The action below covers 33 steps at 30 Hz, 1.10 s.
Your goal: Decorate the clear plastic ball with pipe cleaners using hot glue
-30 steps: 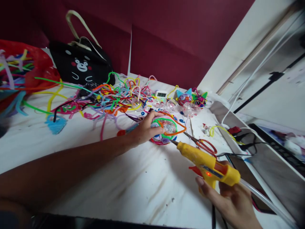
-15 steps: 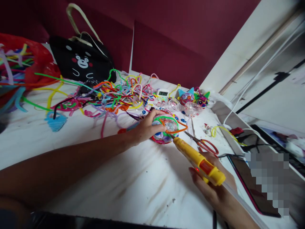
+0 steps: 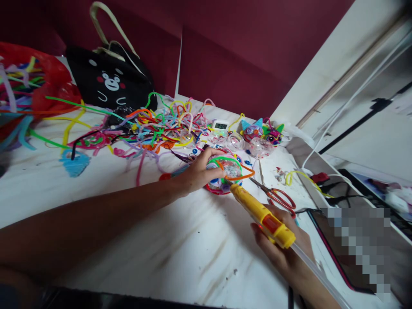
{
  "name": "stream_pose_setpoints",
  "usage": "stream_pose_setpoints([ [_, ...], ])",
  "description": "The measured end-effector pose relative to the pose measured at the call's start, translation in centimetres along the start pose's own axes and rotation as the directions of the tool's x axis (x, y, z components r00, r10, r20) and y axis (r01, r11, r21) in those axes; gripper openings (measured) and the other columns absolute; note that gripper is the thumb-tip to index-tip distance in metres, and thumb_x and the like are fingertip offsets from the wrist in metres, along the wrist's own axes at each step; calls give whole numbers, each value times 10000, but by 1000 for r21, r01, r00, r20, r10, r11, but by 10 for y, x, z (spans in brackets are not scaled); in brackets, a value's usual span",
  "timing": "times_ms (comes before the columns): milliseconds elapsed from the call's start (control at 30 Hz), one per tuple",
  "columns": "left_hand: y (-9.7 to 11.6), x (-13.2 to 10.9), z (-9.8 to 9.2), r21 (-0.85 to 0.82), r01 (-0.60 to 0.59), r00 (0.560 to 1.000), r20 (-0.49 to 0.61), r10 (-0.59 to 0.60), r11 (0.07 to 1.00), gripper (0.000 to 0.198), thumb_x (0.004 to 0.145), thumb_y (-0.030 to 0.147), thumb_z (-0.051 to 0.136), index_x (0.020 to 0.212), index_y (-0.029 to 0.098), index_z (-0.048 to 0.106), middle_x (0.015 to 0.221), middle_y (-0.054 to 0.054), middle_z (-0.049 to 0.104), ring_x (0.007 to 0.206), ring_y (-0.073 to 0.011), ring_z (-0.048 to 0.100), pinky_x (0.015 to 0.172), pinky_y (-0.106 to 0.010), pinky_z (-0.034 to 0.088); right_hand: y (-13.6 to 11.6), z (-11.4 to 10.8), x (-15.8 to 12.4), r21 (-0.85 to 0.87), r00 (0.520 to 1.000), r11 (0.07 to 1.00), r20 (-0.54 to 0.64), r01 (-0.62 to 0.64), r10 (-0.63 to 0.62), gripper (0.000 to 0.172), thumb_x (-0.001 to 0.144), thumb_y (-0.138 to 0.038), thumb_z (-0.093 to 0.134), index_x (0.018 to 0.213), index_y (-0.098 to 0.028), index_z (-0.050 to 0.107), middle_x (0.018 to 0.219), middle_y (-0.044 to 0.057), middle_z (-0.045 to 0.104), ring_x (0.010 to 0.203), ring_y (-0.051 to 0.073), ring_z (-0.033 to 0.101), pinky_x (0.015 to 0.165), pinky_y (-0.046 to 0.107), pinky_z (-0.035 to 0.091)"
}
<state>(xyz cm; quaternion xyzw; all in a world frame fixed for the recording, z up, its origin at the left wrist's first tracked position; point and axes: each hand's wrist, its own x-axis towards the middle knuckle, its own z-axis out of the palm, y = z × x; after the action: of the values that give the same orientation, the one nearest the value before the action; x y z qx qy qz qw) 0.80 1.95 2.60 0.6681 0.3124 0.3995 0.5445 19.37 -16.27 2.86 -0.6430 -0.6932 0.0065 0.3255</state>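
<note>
My left hand (image 3: 206, 171) is closed on a round clear plastic ball (image 3: 232, 168) trimmed with green, orange and purple pipe cleaners, keeping it on the white table. In my right hand (image 3: 288, 246) is a yellow hot glue gun (image 3: 262, 214), with a long clear glue stick (image 3: 318, 274) running out of its back. The gun's tip meets the lower edge of the ball, and the exact contact point is hard to make out. Just right of the ball lie scissors (image 3: 273, 195) with orange handles.
A tangle of pipe cleaners (image 3: 167, 124) spreads behind my left hand. Near the wall stand a small digital clock (image 3: 220, 125), clear plastic balls (image 3: 235, 140) and a blue-eared decorated ball (image 3: 252, 129). A black bag (image 3: 109, 81) sits back left; a phone (image 3: 337, 253) lies right.
The glue gun and my right hand have shifted slightly left, its tip now closer against the ball's lower edge. My left hand and the ball have stayed nearly still.
</note>
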Motion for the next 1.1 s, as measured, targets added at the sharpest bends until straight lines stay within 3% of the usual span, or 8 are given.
stream_pose_setpoints([
  [133,3,-1,0,17,8,1000,-8,-8,1000,489,670,285,668,1137,213,544,1134,-35,608,1049,-239,574,922,-374,451,3,2,4,-23,998,998,26,61,-61,218,899,-337,545,1102,-257,541,916,26,724,657,180,691,592,267,528],
  [233,4,-2,1,9,21,1000,-10,-21,1000,492,664,289,669,1133,216,538,1153,-36,601,1060,-242,569,937,-383,446,4,3,4,-53,998,996,7,65,-65,228,914,-342,519,1128,-261,524,974,42,721,711,196,700,620,285,533],
  [433,1,-1,1,-4,1,1000,-10,-1,1000,486,660,286,677,1121,218,538,1156,-35,600,1079,-247,563,940,-382,449,11,7,5,-113,980,973,44,200,-196,259,908,-281,517,1165,-262,492,1042,56,715,747,197,703,632,289,529],
  [700,-1,1,0,32,1,1000,-19,-1,999,500,662,289,678,1141,215,553,1191,-43,598,1126,-269,554,992,-416,433,14,18,1,-48,987,986,6,160,-160,249,946,-270,465,1183,-215,517,1063,95,696,865,216,690,755,330,529],
  [900,-4,2,0,12,-14,1000,-17,14,1000,487,665,283,674,1132,217,554,1174,-36,604,1137,-263,548,1011,-413,424,14,10,4,-73,977,990,187,122,-106,226,957,-278,443,1128,-246,586,985,62,695,835,210,674,710,296,522],
  [1100,-2,0,0,24,-8,1000,-14,8,1000,484,674,288,679,1137,221,553,1187,-41,599,1157,-273,540,1027,-432,414,16,10,3,-75,977,993,202,90,-73,230,963,-281,423,1113,-247,594,934,60,687,798,217,654,705,308,514],
])
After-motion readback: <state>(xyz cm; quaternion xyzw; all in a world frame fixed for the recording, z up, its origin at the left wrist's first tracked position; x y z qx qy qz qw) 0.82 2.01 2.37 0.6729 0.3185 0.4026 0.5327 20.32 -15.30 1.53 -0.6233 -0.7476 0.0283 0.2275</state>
